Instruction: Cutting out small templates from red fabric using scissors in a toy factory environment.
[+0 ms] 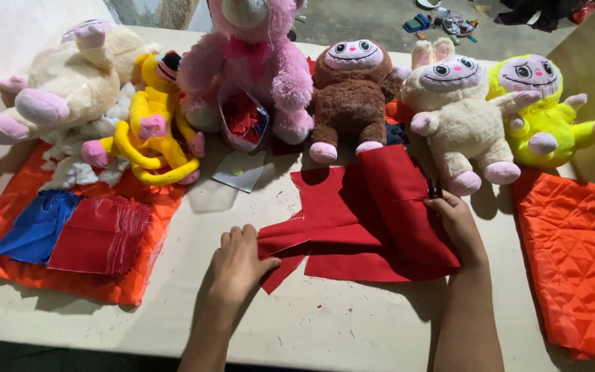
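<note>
Left hand (239, 262) flat, fingers (234, 238) together, pinning red cloth (366, 220) on desk (325, 324); right hand (457, 224) fingers clamped on scissors (434, 187), plush toys beyond.

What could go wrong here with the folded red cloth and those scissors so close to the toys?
The right hand seems to work dark scissors at the folded red fabric, close to the cream plush toy; a slip might nick its foot. The left hand pins only one corner, so the layers could shift and skew the cut.

6 plush toys (352, 96), 2 hands (239, 265)
</note>
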